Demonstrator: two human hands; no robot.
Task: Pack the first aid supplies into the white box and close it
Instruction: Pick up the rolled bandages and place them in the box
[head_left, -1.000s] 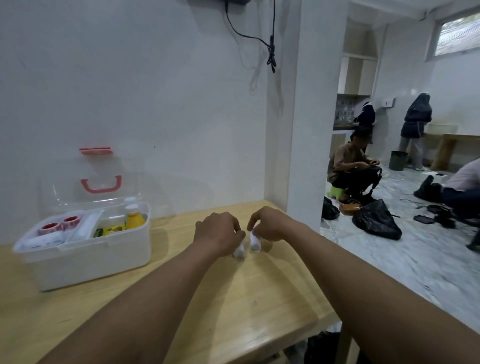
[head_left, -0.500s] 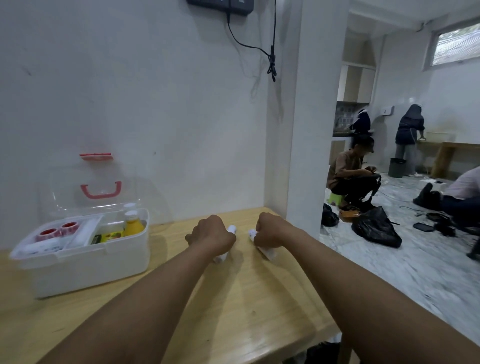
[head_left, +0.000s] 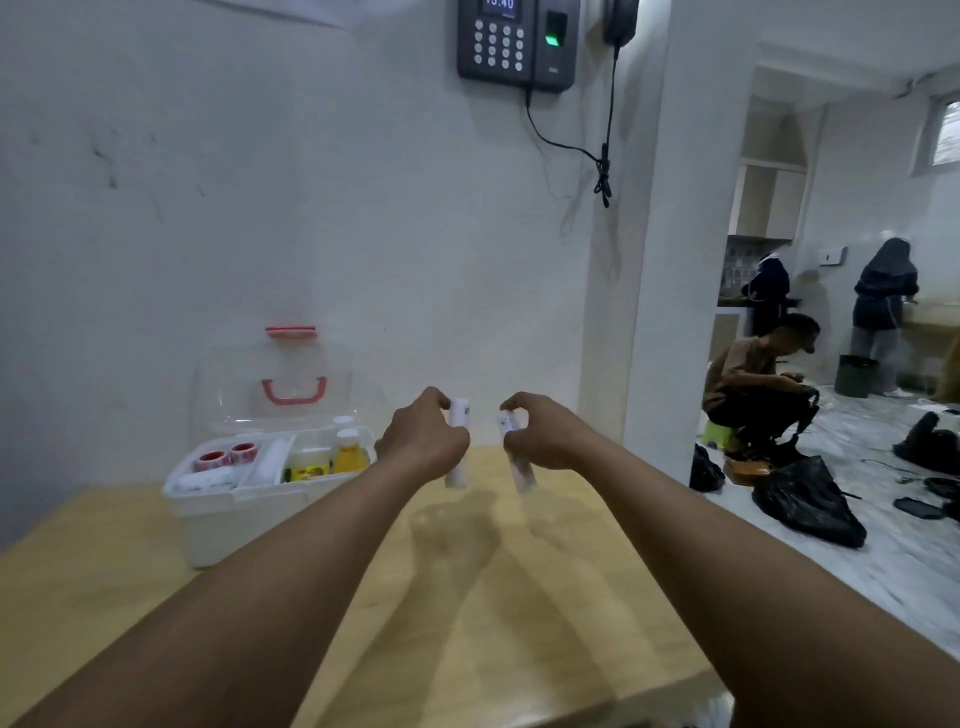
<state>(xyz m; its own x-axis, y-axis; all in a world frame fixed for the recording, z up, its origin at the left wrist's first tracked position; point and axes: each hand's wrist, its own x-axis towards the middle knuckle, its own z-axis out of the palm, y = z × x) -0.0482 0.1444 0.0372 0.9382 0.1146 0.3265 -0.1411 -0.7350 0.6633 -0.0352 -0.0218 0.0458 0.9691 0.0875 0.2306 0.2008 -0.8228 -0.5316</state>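
Observation:
The white box stands open at the table's back left, its clear lid with red handle leaning on the wall. Inside lie two red tape rolls, a yellow bottle and other supplies. My left hand holds a white roll upright above the table, right of the box. My right hand holds a second white roll, slightly tilted, a short way from the first.
The wooden table ends at its right edge near a white pillar. A keypad device with a hanging cable is on the wall. Several people and black bags are on the floor at right.
Both hands have lifted the two white rolls off the table and raised them. The view has tilted up, showing the wall device.

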